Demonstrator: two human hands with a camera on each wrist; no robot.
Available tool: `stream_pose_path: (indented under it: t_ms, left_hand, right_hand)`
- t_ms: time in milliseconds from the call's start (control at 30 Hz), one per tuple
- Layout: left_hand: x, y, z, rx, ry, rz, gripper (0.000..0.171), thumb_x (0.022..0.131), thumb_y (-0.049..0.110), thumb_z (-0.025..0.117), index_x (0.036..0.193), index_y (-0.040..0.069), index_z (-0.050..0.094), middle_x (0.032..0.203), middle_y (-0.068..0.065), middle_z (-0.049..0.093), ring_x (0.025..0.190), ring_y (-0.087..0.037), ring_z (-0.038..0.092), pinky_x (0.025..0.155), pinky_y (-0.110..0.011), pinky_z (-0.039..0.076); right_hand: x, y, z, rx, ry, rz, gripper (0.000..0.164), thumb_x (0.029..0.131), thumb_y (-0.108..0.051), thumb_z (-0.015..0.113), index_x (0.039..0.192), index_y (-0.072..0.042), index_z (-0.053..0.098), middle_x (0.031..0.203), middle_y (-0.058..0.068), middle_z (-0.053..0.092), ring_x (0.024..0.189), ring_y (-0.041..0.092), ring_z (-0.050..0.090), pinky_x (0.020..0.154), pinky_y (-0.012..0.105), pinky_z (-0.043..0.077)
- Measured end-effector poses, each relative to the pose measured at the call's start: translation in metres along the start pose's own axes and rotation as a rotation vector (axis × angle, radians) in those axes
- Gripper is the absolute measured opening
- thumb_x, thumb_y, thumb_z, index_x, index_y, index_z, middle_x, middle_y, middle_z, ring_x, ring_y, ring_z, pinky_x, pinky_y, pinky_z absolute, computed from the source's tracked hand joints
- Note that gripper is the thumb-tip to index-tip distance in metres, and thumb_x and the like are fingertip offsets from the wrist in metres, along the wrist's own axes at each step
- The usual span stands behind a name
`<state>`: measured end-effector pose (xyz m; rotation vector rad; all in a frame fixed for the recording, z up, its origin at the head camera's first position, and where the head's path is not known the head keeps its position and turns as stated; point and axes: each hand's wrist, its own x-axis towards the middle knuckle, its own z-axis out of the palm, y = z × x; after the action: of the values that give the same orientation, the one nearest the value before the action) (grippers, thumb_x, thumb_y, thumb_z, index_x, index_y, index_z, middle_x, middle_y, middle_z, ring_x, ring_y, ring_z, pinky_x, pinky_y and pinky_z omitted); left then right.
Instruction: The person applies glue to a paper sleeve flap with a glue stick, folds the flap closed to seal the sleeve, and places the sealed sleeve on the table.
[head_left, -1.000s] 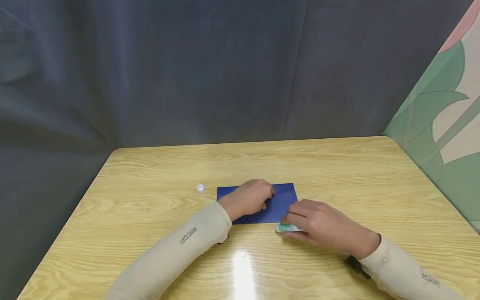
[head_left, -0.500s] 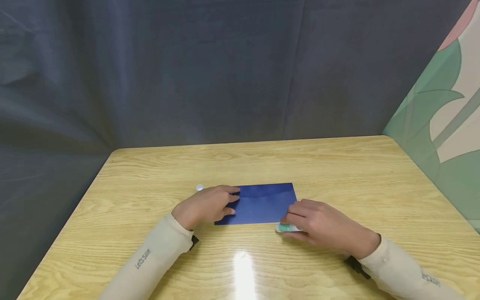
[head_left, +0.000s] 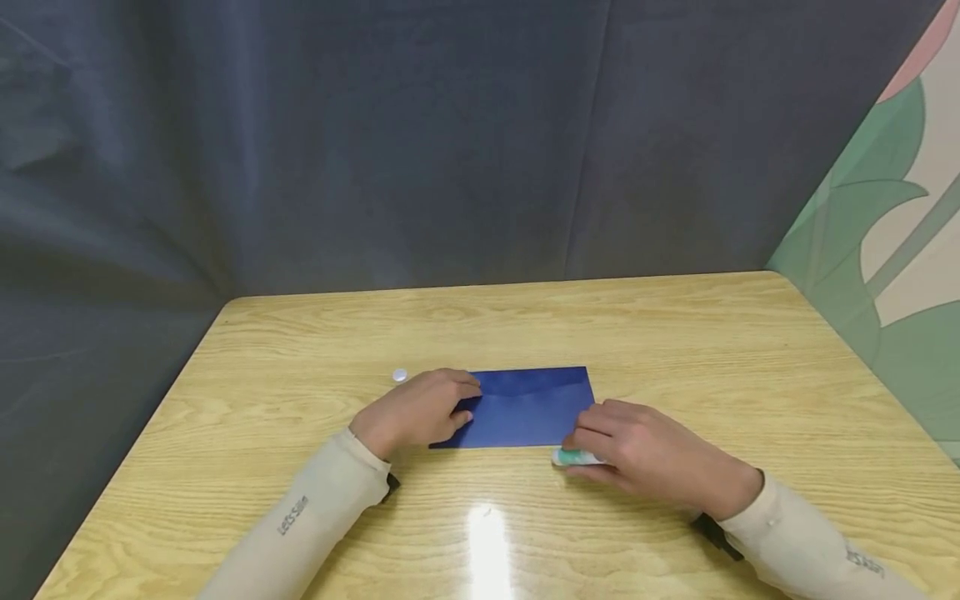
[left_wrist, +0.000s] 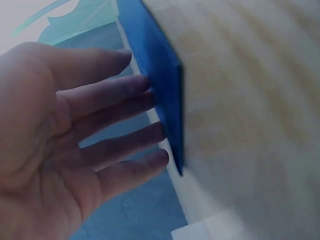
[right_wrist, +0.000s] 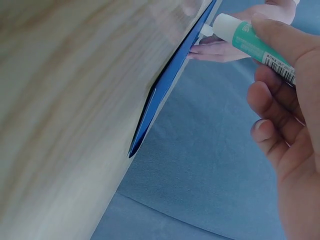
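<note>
A blue envelope [head_left: 528, 417] lies flat on the wooden table, its flap edge showing as a faint curve near the far side. On its left end rest the fingertips of my left hand [head_left: 420, 408], fingers extended and slightly spread; the left wrist view shows the palm holding nothing. My right hand [head_left: 637, 446] grips a green-and-white glue stick [right_wrist: 252, 44] between thumb and fingers, just off the envelope's near right corner. A barcode shows on the tube. Beyond my left hand stands a small white cap [head_left: 400, 375]; my hand partly hides the envelope's left end.
The wooden table [head_left: 300, 333] ends at a dark cloth [head_left: 412, 150] along the back and left. A green-and-pink patterned surface [head_left: 892, 217] borders the right side. Light glares off the table's near middle.
My left hand has drawn back leftward from the envelope's middle to its left end, fingers straightening, and its fingers have since come closer together. The right hand with the glue stick has stayed put.
</note>
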<state>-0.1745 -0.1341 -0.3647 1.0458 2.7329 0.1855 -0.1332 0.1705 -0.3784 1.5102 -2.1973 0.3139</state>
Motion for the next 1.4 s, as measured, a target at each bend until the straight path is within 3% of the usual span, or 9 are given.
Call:
stream_pose_path:
  t_ms: [133,267,400,533,667,800,1100,1267,1400]
  left_hand:
    - [0.002,0.0,0.002,0.11,-0.01,0.039,0.044,0.1,0.017,0.058,0.142,0.007,0.055,0.146,-0.008,0.052,0.135,-0.026,0.049,0.113,-0.037,0.042]
    - [0.004,0.002,0.002,0.161,-0.02,0.039,0.047,0.099,0.014,0.054,0.146,0.015,0.052,0.143,-0.004,0.051,0.123,-0.025,0.051,0.106,-0.035,0.046]
    - [0.006,0.005,-0.001,0.131,-0.043,0.022,0.05,0.099,0.014,0.051,0.149,0.017,0.048,0.152,-0.004,0.046,0.132,-0.032,0.047,0.111,-0.042,0.043]
    - [0.007,0.006,-0.001,0.057,-0.071,-0.018,0.052,0.099,0.013,0.05,0.15,0.013,0.045,0.161,-0.003,0.037,0.149,-0.034,0.031,0.121,-0.044,0.03]
    - [0.008,0.006,0.001,0.022,-0.05,-0.025,0.051,0.098,0.009,0.047,0.148,0.006,0.046,0.16,-0.003,0.038,0.151,-0.031,0.029,0.124,-0.041,0.025]
    - [0.011,0.007,0.002,0.031,-0.041,-0.019,0.049,0.097,0.007,0.047,0.146,0.002,0.048,0.159,-0.005,0.04,0.149,-0.033,0.032,0.123,-0.042,0.027]
    - [0.014,0.012,0.005,0.044,-0.102,-0.048,0.053,0.099,0.018,0.051,0.15,0.005,0.043,0.162,-0.005,0.032,0.151,-0.038,0.026,0.124,-0.045,0.025]
    - [0.016,0.015,0.006,0.044,-0.07,-0.042,0.051,0.095,0.019,0.053,0.144,0.002,0.051,0.159,-0.005,0.036,0.147,-0.032,0.033,0.111,-0.046,0.043]
    - [0.017,0.018,0.008,0.089,-0.045,-0.036,0.048,0.095,0.019,0.054,0.139,0.001,0.056,0.157,-0.006,0.04,0.14,-0.028,0.039,0.106,-0.042,0.047]
  right_hand:
    - [0.002,0.0,-0.001,0.003,-0.004,0.002,0.019,0.083,-0.031,0.08,0.095,-0.021,0.07,0.086,-0.014,0.061,0.077,0.0,0.053,0.073,0.019,0.051]
    - [0.004,0.0,-0.002,0.006,0.004,-0.007,0.019,0.083,-0.031,0.08,0.095,-0.021,0.07,0.086,-0.014,0.061,0.076,0.0,0.052,0.072,0.019,0.05]
    - [0.005,0.001,-0.004,-0.002,0.004,-0.008,0.016,0.087,-0.033,0.076,0.095,-0.021,0.07,0.087,-0.013,0.063,0.078,0.001,0.055,0.073,0.019,0.051]
    - [0.005,0.001,-0.004,-0.002,0.012,-0.017,0.017,0.086,-0.032,0.078,0.095,-0.021,0.07,0.087,-0.013,0.063,0.078,0.001,0.055,0.073,0.019,0.051]
    - [0.004,0.003,-0.004,0.005,0.045,-0.035,0.022,0.08,-0.029,0.084,0.094,-0.02,0.069,0.086,-0.013,0.061,0.076,0.002,0.053,0.07,0.018,0.049]
    - [0.003,0.003,-0.002,-0.002,0.023,-0.025,0.02,0.081,-0.031,0.082,0.094,-0.021,0.07,0.086,-0.013,0.062,0.077,0.001,0.054,0.071,0.019,0.05]
    - [0.002,0.001,0.0,0.004,-0.004,-0.009,0.017,0.085,-0.032,0.079,0.095,-0.021,0.07,0.086,-0.013,0.061,0.077,0.002,0.054,0.071,0.02,0.05]
    - [0.003,0.001,0.0,0.002,0.018,-0.024,0.014,0.09,-0.033,0.074,0.094,-0.02,0.07,0.085,-0.013,0.061,0.076,0.002,0.053,0.07,0.02,0.05]
    - [0.003,0.0,0.0,0.0,0.017,-0.023,0.014,0.088,-0.032,0.077,0.093,-0.021,0.069,0.084,-0.013,0.06,0.074,0.002,0.052,0.069,0.019,0.049]
